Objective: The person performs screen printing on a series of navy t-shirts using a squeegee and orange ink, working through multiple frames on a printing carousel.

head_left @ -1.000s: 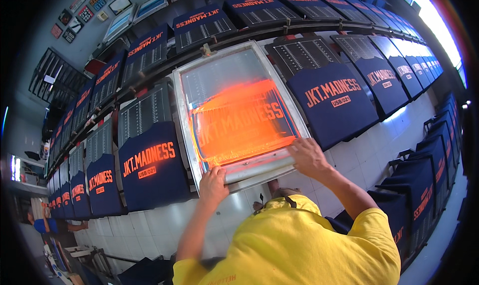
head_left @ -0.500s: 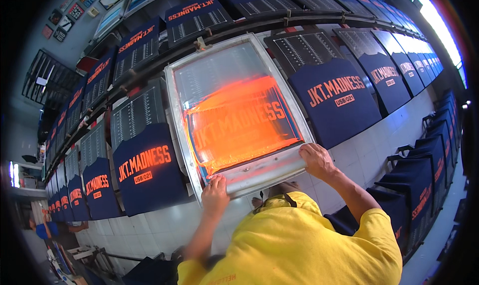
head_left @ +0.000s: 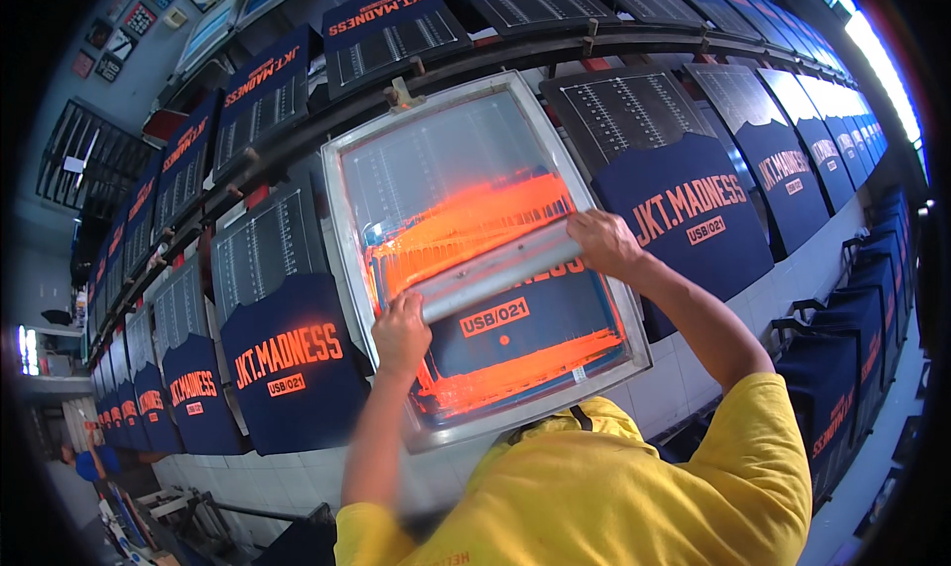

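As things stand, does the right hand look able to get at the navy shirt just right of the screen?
Probably yes, once the right hand lets go of the squeegee; the navy shirt lies just beyond the screen frame, nothing seen lying on it.

Place: a screen-printing workshop, by its gear and repeated prints
Screen (head_left: 441,155): metal-framed mesh, lying over one of the boards (head_left: 626,105)
Ink (head_left: 461,221): bright orange, spread in bands across the mesh
Squeegee (head_left: 495,274): a long pale bar set across the screen
Cloth (head_left: 297,353): navy pieces on the boards in long rows, many bearing the same orange print
Floor (head_left: 679,373): pale tiles beside the rows
Wall (head_left: 99,105): grey
Pictures (head_left: 141,17): small, hung in a cluster at upper left
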A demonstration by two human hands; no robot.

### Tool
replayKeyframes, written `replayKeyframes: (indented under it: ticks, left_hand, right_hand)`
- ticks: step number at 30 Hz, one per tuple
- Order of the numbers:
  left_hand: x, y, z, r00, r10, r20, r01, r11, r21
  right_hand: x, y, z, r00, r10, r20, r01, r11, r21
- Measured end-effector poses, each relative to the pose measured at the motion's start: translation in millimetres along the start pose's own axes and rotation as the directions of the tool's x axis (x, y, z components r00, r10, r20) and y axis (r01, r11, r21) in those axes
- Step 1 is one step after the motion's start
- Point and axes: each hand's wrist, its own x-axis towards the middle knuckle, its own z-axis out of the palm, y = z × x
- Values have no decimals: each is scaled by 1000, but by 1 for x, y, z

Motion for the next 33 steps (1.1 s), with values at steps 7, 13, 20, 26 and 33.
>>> replayKeyframes:
  ticks: [7, 13, 20, 26, 33]
  left_hand:
    - [54, -24, -8, 990, -64, 126, 64, 998, 6]
    - [65, -27, -39, 976, -79, 203, 86, 996, -26]
    - [5, -17, -75, 992, -57, 116, 60, 998, -22]
    - [-98, 21, -89, 992, -78, 100, 85, 994, -63]
    - [-158, 40, -84, 997, -40, 64, 45, 996, -81]
  right_hand:
    - [64, 19, -15, 989, 13, 144, -10, 1000, -24]
    - [75, 12, -29, 996, 13, 85, -14, 1000, 11]
    - [12, -30, -40, 988, -107, -111, 113, 992, 47]
    - [-85, -87, -25, 990, -72, -122, 87, 989, 117]
    - [-143, -126, -18, 993, -40, -108, 50, 994, 93]
